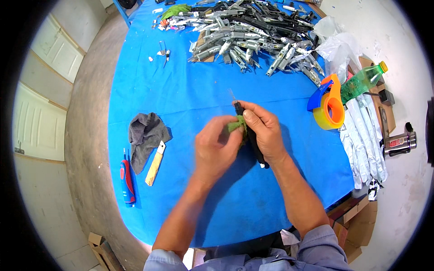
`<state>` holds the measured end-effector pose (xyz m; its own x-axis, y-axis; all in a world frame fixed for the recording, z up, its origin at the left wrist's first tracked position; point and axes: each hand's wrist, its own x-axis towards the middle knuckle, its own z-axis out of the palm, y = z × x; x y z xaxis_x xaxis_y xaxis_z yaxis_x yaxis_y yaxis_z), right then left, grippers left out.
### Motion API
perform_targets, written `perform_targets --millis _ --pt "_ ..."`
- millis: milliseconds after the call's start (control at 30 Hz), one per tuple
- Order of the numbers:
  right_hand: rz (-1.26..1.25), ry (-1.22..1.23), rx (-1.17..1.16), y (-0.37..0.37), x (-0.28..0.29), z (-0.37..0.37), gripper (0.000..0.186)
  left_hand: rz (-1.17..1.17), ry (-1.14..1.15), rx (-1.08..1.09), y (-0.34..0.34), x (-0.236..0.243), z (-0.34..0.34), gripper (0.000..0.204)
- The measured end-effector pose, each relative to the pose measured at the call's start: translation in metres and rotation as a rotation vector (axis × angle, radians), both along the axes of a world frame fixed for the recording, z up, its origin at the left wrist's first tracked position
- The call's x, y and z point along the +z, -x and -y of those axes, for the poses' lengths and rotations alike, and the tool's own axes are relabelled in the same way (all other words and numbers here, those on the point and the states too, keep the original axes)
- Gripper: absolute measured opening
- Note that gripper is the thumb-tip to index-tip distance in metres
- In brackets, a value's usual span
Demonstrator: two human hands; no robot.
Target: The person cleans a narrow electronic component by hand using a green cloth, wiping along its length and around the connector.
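Note:
Above the middle of the blue table, my right hand (264, 128) is closed around a slim black stick-shaped handle (255, 144). Thin metal prongs stick out of its upper end, and a small white tip shows at its lower end. My left hand (214, 142), a little blurred, pinches a green cloth (236, 125). The cloth is pressed against the black handle near its upper part, and my fingers hide some of it. To the left of my left hand lie a dark grey cloth (147, 131), a yellow-and-white flat-handled tool (156, 163) and a red-and-blue handle with metal prongs (127, 180).
A big heap of grey and black handle parts (244, 34) covers the table's far side. At the right are an orange-and-blue tape dispenser (329, 104), a green bottle (361, 82), silvery-white packets (361, 140) and a steel flask (400, 143). Cardboard boxes (359, 221) stand below the right edge.

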<state>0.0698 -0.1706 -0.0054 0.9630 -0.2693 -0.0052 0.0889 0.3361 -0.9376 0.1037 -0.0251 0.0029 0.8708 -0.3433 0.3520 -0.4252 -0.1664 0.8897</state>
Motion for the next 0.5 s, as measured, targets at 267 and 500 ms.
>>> perform_targets --millis 267,500 --pt "-0.016 -0.101 0.014 0.0 -0.001 0.012 0.033 0.086 0.039 -0.131 0.009 0.004 0.007 0.017" --pt "0.012 0.038 0.098 0.0 0.002 0.004 0.031 -0.111 0.13 0.054 -0.01 -0.012 -0.006 0.016"
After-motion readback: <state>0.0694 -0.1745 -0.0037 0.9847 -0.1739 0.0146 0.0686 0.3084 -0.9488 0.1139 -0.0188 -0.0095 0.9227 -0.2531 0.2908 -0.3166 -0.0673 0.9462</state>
